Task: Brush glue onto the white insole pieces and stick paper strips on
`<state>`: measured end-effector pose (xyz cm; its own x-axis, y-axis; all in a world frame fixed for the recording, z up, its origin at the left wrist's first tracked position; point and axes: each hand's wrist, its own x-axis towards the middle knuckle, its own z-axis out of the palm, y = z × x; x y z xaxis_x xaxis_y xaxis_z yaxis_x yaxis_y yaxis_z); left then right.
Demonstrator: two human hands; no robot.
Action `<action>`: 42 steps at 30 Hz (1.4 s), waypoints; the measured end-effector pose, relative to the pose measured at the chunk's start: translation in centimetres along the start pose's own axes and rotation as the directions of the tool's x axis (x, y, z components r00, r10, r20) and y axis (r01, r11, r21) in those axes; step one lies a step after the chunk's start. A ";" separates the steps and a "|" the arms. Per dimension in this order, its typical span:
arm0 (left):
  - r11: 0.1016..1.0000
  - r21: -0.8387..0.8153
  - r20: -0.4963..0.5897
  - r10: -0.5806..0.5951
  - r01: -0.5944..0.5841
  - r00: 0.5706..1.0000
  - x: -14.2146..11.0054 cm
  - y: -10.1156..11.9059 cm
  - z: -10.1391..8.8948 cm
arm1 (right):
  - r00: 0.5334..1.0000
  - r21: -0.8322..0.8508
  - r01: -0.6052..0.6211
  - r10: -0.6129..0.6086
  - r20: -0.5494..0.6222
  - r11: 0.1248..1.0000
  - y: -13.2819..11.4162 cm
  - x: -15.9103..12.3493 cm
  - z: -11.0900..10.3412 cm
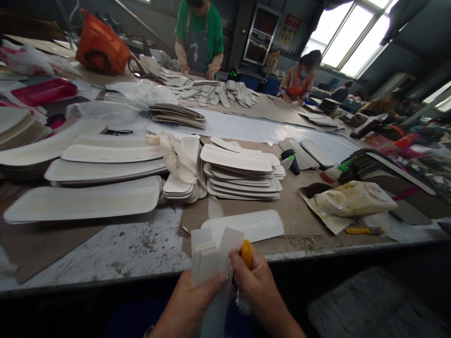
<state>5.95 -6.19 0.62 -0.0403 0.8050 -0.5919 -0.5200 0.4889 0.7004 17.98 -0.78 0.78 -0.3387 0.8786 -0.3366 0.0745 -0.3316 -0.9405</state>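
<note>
My left hand is closed around a bundle of whitish, translucent strips, held upright at the table's front edge. My right hand is wrapped around a brush with a yellow handle. The handle's end points up, and the pale lower end by the palm is blurred. The right thumb also touches one strip that fans out from the bundle. Just beyond the strips, a single long white panel with rounded ends lies on brown board.
Stacks of white curved panels stand behind, with more panels at left. To the right are a stained cream plastic container, another yellow-handled brush and dark stacked pieces. Across the table, a person in green handles pale pieces.
</note>
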 end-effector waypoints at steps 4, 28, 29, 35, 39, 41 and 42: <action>0.997 0.083 -0.128 0.019 -0.009 0.992 0.2 -0.1 -1.4 | 0.998 -0.097 -0.041 0.037 -0.043 0.994 -1.6 0.3 -3.3; 0.903 0.390 -0.204 -0.104 0.178 0.973 5.7 5.9 -2.9 | 0.792 -0.864 0.488 0.354 0.497 0.121 -6.9 11.1 -0.7; 0.903 0.389 -0.204 -0.110 0.184 0.973 5.8 5.9 -2.9 | 0.792 -0.863 0.493 0.355 0.497 0.108 -6.8 11.2 -0.6; 0.903 0.374 -0.210 -0.142 0.214 0.967 5.8 6.3 -2.7 | 0.784 -0.843 0.534 0.334 0.523 0.068 -6.5 11.5 -0.4; 0.908 0.366 -0.207 -0.133 0.203 0.969 5.5 6.3 -2.5 | 0.782 -0.832 0.553 0.322 0.533 0.035 -6.5 11.3 -0.3; 0.906 0.377 -0.213 -0.120 0.195 0.970 5.5 6.2 -2.5 | 0.779 -0.828 0.560 0.324 0.536 0.022 -6.6 11.3 -0.3; 0.902 0.386 -0.219 -0.113 0.193 0.969 5.5 6.2 -2.6 | 0.779 -0.826 0.563 0.323 0.538 0.018 -6.6 11.3 -0.3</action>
<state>0.34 0.42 0.64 -0.1666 0.6514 -0.7402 -0.1475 0.7258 0.6719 13.95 11.44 3.17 -0.7442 0.3923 -0.5406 0.5854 0.7728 -0.2451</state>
